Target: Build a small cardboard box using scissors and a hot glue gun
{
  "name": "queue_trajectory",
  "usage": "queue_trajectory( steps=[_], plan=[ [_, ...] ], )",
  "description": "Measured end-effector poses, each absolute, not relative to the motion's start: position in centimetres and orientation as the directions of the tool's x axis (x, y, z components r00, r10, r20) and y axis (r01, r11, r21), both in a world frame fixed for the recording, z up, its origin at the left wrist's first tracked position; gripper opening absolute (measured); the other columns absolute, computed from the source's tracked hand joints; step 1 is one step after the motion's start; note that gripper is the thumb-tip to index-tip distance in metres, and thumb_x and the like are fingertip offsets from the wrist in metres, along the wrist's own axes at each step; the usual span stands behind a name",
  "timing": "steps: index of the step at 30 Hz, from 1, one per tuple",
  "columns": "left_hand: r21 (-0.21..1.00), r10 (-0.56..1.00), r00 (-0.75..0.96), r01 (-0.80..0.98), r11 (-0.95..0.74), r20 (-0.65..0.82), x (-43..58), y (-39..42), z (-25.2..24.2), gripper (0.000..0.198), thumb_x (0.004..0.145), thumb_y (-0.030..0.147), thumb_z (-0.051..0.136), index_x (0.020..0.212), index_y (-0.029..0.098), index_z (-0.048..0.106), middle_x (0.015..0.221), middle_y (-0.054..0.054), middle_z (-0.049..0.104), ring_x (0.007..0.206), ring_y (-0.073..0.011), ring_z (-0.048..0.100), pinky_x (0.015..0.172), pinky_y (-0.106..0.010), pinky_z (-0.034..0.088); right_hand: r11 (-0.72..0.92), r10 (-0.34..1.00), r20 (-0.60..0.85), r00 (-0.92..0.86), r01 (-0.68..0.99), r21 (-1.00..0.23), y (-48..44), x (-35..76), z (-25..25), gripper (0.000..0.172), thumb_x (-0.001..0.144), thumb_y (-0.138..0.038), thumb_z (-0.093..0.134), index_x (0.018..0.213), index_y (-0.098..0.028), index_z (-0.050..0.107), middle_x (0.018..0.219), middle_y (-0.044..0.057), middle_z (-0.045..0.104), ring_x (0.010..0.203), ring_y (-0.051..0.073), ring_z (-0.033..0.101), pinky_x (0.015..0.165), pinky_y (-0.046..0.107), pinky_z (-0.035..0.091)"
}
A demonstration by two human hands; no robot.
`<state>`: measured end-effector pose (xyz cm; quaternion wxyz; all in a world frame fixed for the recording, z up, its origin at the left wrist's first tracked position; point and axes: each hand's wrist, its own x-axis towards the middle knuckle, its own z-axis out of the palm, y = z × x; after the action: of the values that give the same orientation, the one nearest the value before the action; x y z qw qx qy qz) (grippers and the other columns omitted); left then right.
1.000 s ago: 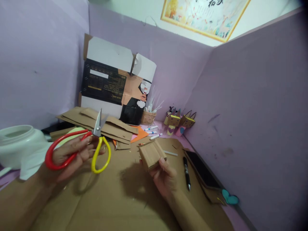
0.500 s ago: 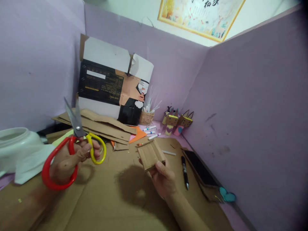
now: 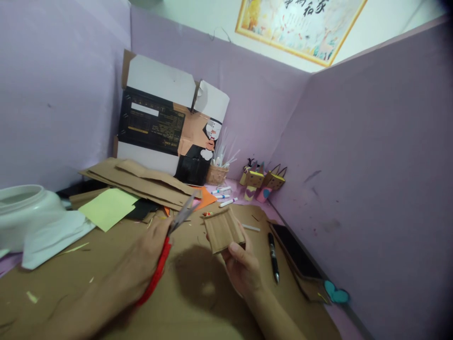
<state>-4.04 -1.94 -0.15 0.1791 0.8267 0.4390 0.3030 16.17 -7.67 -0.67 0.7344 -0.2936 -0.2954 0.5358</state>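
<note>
My left hand [image 3: 150, 252] is wrapped round a pair of scissors [image 3: 182, 216] with a red handle; the yellow handle loop is hidden behind the hand. The blades point up and to the right, towards a small cardboard box [image 3: 223, 231], but do not touch it. That box is shallow and brown, with ridged cardboard on the side facing me. My right hand [image 3: 242, 264] holds it from below, thumb on the near edge and fingers behind. Both hands are raised over a large cardboard sheet [image 3: 148, 316] that covers the table.
Yellow paper [image 3: 108, 208] and stacked cardboard strips [image 3: 141, 182] lie at the left, by a white pot [image 3: 24, 212]. Several markers [image 3: 228, 202] lie before a small basket [image 3: 216, 174]. At the right are a pen [image 3: 273, 257] and a phone [image 3: 297, 250]. Purple walls enclose the table.
My left hand has swung the scissors right, close to the small cardboard box, and turned them so the blades tip rightward. The right hand still holds the box in nearly the same place.
</note>
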Motion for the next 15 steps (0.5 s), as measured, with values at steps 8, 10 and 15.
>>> queue_trajectory(
  steps=[8,10,15],
  plan=[
    [0.132,0.737,0.485,0.787,-0.602,0.471,-2.9,-2.0,-2.8,0.042,0.084,0.011,0.035,0.125,0.014,0.044,0.105,-0.016,0.054,0.100,-0.0311,0.051,0.084,-0.045,0.044,0.270,0.946,0.113,0.302,-0.549,-0.791,-7.8,15.9,-0.7,0.099,0.046,-0.026,0.083,0.135,-0.022,0.040,0.104,0.010,0.070,0.090,0.030,0.067,0.082,0.042,0.052],
    [0.093,0.746,0.474,0.813,-0.575,0.468,-2.9,-2.0,-2.8,0.040,0.085,0.013,0.035,0.124,0.013,0.045,0.102,-0.015,0.055,0.096,-0.0304,0.052,0.081,-0.045,0.045,0.289,0.943,0.138,0.304,-0.535,-0.794,-7.8,15.8,-0.6,0.097,0.047,-0.026,0.082,0.134,-0.021,0.041,0.105,0.010,0.070,0.090,0.028,0.067,0.078,0.039,0.053],
    [0.190,0.846,0.417,0.849,-0.493,0.332,-2.9,-2.5,-1.7,0.039,0.086,0.016,0.032,0.123,0.015,0.045,0.103,-0.015,0.056,0.094,-0.0294,0.055,0.079,-0.043,0.046,0.313,0.936,0.169,0.310,-0.508,-0.803,-7.6,15.9,-0.5,0.089,0.049,-0.025,0.081,0.130,-0.021,0.045,0.101,0.008,0.070,0.088,0.025,0.067,0.073,0.033,0.054]
  ],
)
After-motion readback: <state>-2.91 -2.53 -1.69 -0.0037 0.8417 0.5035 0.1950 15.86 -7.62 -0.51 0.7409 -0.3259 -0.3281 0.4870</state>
